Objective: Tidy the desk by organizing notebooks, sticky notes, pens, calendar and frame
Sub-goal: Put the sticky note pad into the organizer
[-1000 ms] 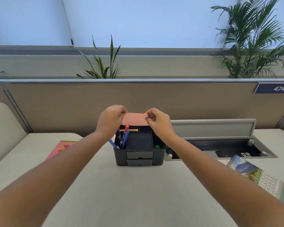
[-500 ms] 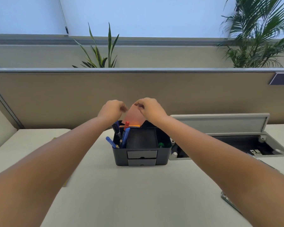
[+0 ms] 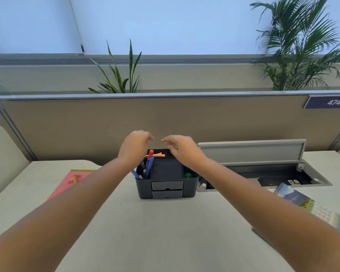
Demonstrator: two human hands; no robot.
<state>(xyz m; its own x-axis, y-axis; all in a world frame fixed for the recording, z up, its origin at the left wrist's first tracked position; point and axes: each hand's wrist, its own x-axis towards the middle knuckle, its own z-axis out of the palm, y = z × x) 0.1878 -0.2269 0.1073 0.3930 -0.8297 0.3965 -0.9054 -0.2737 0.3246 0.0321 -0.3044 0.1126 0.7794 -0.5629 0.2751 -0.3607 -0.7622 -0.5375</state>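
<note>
A black desk organiser (image 3: 145, 188) with two small grey drawers stands mid-desk. Blue pens (image 3: 149, 167) and a red-capped pen (image 3: 150, 153) stick up in its left compartment. An orange sticky note pad (image 3: 159, 154) lies in its back compartment. My left hand (image 3: 134, 147) and my right hand (image 3: 182, 149) hover just above the organiser's back edge, fingers apart, holding nothing. A pink notebook (image 3: 67, 183) lies flat at the left, partly hidden by my left forearm. A spiral-bound calendar (image 3: 310, 206) lies flat at the right.
A grey cable tray (image 3: 251, 152) with its lid raised sits right of the organiser, against the brown partition (image 3: 86, 124). A dark thin object (image 3: 261, 237) shows by my right forearm. Plants stand behind the partition.
Both hands held the pink-orange sticky notes above the organiser; they lowered them into the back compartment and let go. The hands are now apart and empty.
</note>
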